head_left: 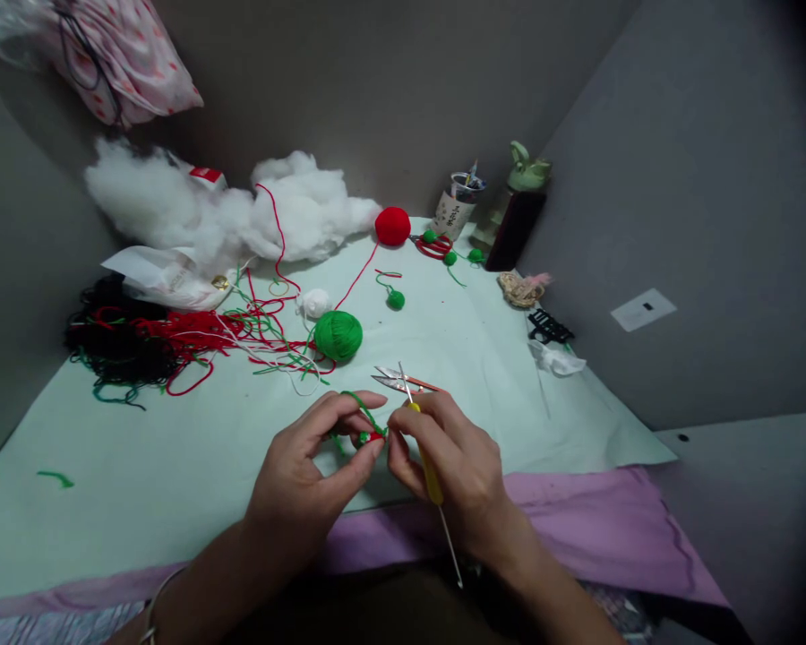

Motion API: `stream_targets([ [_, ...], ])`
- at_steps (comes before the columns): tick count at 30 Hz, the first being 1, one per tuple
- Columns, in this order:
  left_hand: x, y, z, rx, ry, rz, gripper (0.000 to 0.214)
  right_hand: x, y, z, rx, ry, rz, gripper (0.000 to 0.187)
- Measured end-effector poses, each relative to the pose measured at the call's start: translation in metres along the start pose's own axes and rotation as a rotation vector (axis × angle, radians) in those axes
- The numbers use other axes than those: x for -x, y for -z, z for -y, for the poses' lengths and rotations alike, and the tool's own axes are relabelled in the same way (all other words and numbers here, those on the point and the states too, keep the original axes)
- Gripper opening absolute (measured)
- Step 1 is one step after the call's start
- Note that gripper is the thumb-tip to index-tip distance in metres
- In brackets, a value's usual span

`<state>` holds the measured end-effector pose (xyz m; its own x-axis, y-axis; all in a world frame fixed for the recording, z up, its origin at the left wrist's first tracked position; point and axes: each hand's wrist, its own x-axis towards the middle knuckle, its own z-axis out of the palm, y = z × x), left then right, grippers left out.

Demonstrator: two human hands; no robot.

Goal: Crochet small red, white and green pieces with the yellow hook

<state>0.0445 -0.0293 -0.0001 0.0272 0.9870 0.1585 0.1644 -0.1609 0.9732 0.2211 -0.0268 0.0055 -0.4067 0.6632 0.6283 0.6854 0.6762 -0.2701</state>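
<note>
A small red and green crochet piece [371,438] sits pinched between the thumb and fingers of my left hand [302,466]. Green yarn [364,408] loops over that hand's index finger and runs down to the piece. My right hand [453,457] is closed around a crochet hook [431,473] with a yellow grip, its metal ends sticking out above and below. The right fingertips meet the edge of the piece, where the yarn is partly hidden. Just beyond the right hand lie thread snips [403,380], blades pointing left. A green yarn ball [338,336] rests farther off.
Tangled red, green and black yarn [194,336] spreads at left, below white stuffing [302,206]. Toward the back are a red yarn ball [393,227], red-handled scissors [434,246], a pen cup [458,204] and a dark phone-like slab [516,228]. Walls enclose the table [175,484].
</note>
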Motion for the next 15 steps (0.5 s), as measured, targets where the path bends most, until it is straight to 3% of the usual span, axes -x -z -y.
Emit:
stream_targets([
  [5, 0.001, 0.0, 0.002, 0.101, 0.135, 0.02, 0.028, 0.003, -0.005, -0.005, 0.007, -0.001, -0.075, 0.016],
  [8, 0.001, 0.002, 0.006, 0.225, 0.252, 0.037, 0.029, 0.002, -0.002, -0.009, -0.03, -0.092, -0.146, 0.018],
  [12, 0.0, 0.007, 0.011, 0.384, 0.385, 0.045, 0.03, 0.002, 0.013, -0.011, -0.391, -0.364, -0.162, 0.015],
  [15, -0.001, 0.009, 0.011, 0.446, 0.427, 0.049, 0.027, 0.006, 0.02, -0.006, -0.65, -0.449, -0.093, 0.015],
])
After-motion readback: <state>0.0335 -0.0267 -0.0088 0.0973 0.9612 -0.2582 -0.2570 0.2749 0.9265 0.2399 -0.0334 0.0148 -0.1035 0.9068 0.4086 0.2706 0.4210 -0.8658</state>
